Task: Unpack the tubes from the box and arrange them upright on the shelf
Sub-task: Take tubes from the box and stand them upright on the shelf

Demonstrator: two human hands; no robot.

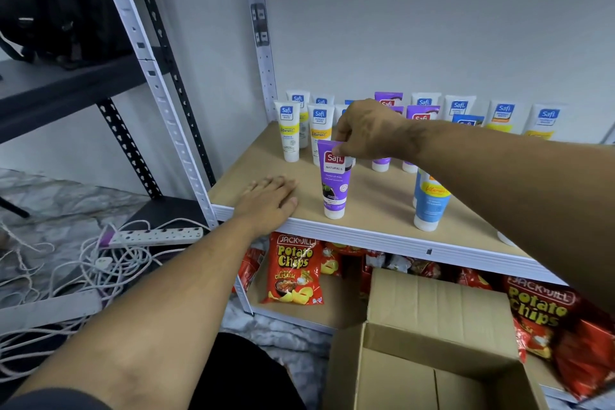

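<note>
Here, a purple tube was being stood on the shelf.

The right hand [367, 128] pinched the crimped top of the purple tube [333, 178], likely to steady it upright on its white cap near the front edge of the shelf [376, 191]. The left hand [268, 201] lay flat, fingers straight, just beside and to the left of it, probably as a brace. The tube was slim, with a red logo patch. Below the right forearm, the box [432, 343] stood open.

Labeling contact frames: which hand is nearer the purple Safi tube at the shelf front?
Right. The right hand pinches the purple tube by its top; the left hand rests flat on the shelf beside it, apart.
</note>
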